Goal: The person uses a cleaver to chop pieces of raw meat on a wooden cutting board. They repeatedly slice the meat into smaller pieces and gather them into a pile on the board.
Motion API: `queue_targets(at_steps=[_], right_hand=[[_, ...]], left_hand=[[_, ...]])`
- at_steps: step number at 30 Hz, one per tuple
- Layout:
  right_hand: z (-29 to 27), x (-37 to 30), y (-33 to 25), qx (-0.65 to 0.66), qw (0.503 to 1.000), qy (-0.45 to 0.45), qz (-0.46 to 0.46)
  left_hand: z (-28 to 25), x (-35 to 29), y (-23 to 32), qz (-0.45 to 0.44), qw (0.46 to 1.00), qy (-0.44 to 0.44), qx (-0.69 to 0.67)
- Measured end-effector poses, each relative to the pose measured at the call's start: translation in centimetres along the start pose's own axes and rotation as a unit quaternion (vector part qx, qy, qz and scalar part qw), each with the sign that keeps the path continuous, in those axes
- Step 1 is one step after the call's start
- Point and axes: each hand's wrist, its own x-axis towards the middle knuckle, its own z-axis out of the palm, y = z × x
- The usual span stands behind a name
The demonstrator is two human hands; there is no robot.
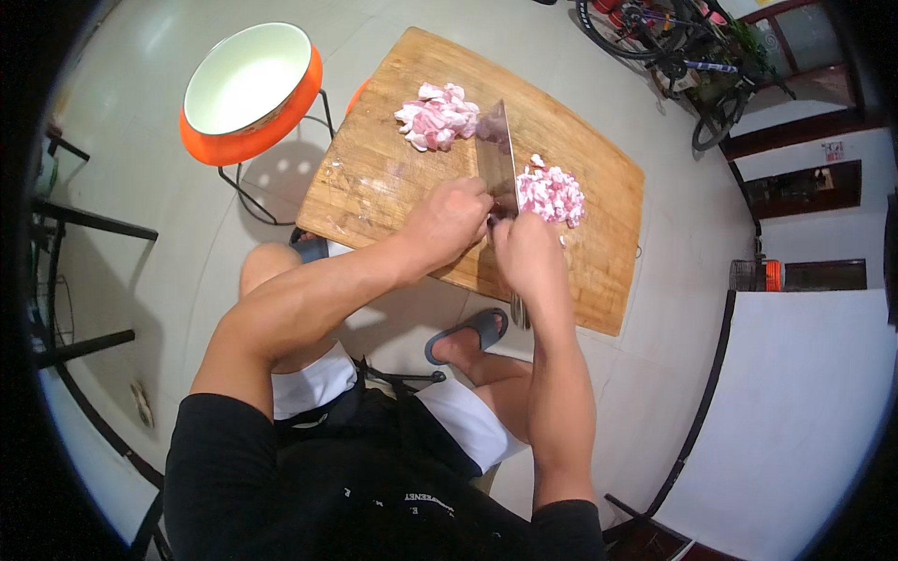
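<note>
My right hand (531, 251) is closed round a cleaver (496, 154), whose broad metal blade stands on edge over a wooden cutting board (360, 182). The end of its handle sticks out below my fist. Close against the blade's left side, my left hand (449, 220) has its fingers curled down to the board; whatever they hold is hidden. Beyond my left hand lies a heap of larger pink and white raw meat pieces (437, 117). To the right of the blade is a pile of finely diced meat (554, 194), with a few bits scattered round it.
At the far left, a white-lined basin (248, 79) with an orange outside sits on an orange stool (223, 145) with dark metal legs. Black furniture legs (94, 220) stand at the left edge. A bicycle (669, 61) is at the far right. My knees are below the board's near edge.
</note>
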Motion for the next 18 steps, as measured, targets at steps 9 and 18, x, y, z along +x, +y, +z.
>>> queue_targets(at_steps=[9, 18], right_hand=[[-1.7, 3.8, 7.1, 0.329, 0.931, -0.107, 0.116], [-3.5, -1.4, 3.6, 0.188, 0.980, -0.017, 0.060]], left_hand=[[-1.3, -0.4, -0.4, -0.023, 0.999, 0.012, -0.036], [-4.0, -0.2, -1.1, -0.045, 0.991, -0.097, -0.083]])
